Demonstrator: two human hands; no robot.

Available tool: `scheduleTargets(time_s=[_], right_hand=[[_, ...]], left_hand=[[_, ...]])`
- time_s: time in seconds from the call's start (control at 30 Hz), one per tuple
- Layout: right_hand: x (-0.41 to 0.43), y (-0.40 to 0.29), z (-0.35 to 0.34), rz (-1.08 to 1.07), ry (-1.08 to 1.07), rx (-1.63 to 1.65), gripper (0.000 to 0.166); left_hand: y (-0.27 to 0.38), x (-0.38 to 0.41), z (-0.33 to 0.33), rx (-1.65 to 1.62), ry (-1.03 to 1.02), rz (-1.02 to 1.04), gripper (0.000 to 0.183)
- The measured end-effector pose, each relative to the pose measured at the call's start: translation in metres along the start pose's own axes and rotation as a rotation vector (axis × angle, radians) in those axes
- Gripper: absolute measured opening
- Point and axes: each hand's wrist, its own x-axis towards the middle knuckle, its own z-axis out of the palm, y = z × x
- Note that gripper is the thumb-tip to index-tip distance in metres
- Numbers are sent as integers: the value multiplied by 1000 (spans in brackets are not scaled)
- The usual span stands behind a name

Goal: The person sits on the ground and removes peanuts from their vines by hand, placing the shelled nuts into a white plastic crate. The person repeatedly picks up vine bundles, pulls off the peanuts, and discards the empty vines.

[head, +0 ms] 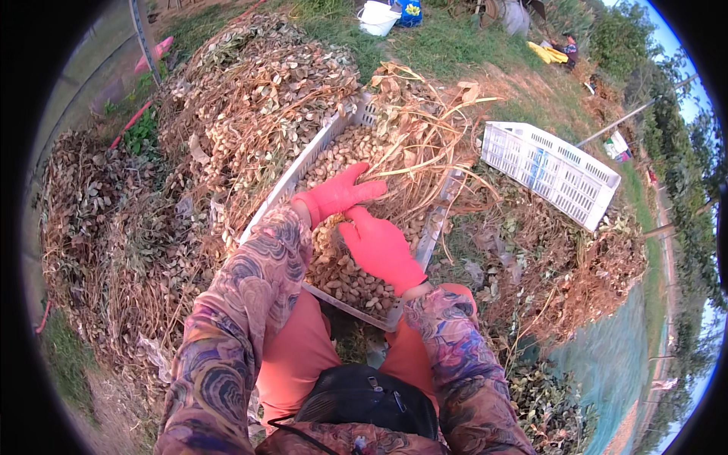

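My left hand (340, 193), in a red glove, reaches over a white slatted plastic crate (278, 193). Its thumb and fingers are spread beside the dry stems of a peanut plant bundle (415, 153); whether they grip any stems is unclear. Just below it, my right hand (382, 245), gloved alike, has its fingertips tucked under the left hand. A cluster of peanut pods (326, 232) shows by those fingertips, and its hold on them is hidden. Loose peanuts (352, 287) lie in the crate's near end, with more peanuts (335, 156) farther in.
Heaped dried peanut plants (250, 108) rise along the left. A second white crate (549, 170) lies tipped on its side at right, above more plants (591, 261). Green netting (603, 341) spreads at lower right. A white bucket (378, 18) stands far off; another person (570, 48) sits beyond.
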Motion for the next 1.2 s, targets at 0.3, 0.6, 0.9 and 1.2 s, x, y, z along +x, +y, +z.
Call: scheduleTargets(time_s=[0.3,0.6,0.9,1.2], right_hand=[[-22,-17,-1,-186,-62,-245,23],[-25,43,-42,-32,-161,-126,36],[49,124,-39,190,257,538,55],[62,96,-21,468,-72,757,15]], left_hand=[[-23,23,16,738,220,-59,37],[-35,26,-60,56,511,-87,42],[-57,19,-78,-365,404,11,33],[-76,-1,-78,538,252,-6,57]])
